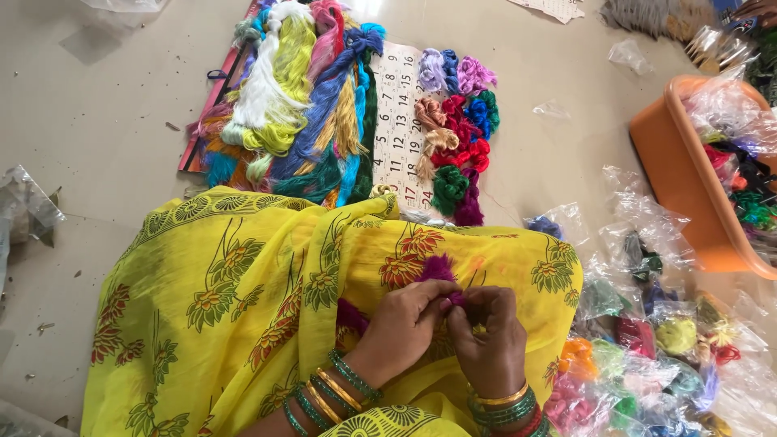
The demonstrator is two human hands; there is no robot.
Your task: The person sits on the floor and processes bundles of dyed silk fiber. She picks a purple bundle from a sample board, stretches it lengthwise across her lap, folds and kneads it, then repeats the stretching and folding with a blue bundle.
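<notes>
Magenta silk-thread tuft (438, 269): on yellow floral cloth (243, 307) over lap, pinched by left hand (402, 325) and right hand (490, 340), fingertips clamped; best worked taut. Loose multicoloured skeins (299, 105) lie beyond.

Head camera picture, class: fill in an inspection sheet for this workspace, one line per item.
Surface: pale floor; yellow floral cloth over the lap.
Job's things: magenta thread tuft pinched by both hands.
Clutter: long thread skeins and small thread bundles on a calendar sheet; bagged threads; orange plastic tub.
Grippers: left hand and right hand closed on the tuft.
Cables: nothing seen.
Surroundings: empty plastic wrappers.
</notes>
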